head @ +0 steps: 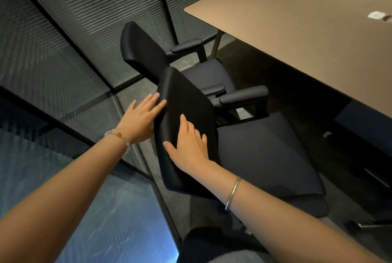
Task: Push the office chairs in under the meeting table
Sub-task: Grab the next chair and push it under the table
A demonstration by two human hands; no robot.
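A black office chair [265, 152] stands close in front of me, its seat facing the brown meeting table [297, 29] on the right. Both hands rest on its backrest [186, 97]. My left hand [141, 118] lies flat against the back's left edge with fingers spread. My right hand [187, 148] lies on the front of the back, thumb hooked over the top edge. A second black office chair [148, 50] stands just beyond, its seat partly under the table.
A ribbed glass partition wall [63, 61] with dark frames runs along the left, close behind the chairs. A small white object [376, 15] lies on the table top. A chair base with a castor [360, 224] shows at lower right on grey carpet.
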